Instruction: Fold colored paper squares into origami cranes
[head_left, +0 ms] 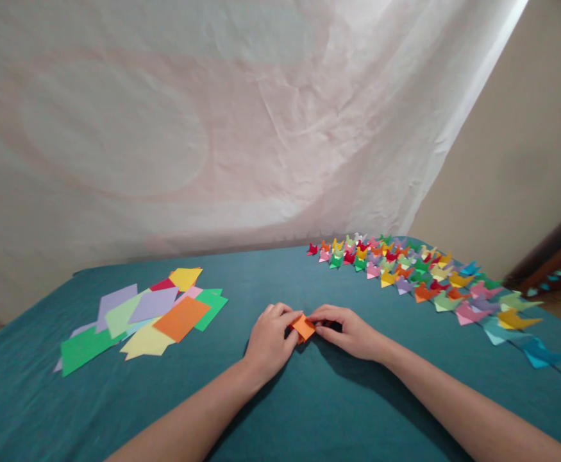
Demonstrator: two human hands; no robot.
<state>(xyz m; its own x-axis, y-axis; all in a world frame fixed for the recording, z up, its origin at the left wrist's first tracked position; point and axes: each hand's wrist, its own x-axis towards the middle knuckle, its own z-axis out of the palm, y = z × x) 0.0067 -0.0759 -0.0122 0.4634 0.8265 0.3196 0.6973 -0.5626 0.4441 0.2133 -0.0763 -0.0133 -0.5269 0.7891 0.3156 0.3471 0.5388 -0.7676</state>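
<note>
A small folded piece of orange paper (304, 327) lies on the teal cloth between my two hands. My left hand (269, 340) pinches its left side with curled fingers. From the right, my right hand (349, 331) grips the paper's other edge with fingertips pressed together. Both hands rest low on the cloth near the middle of the table.
A loose pile of flat coloured paper sheets (145, 314) lies to the left. Rows of several small folded paper figures (419, 273) in many colours run along the right side. The teal cloth (309, 410) covers the table; a white sheet (213, 128) hangs behind.
</note>
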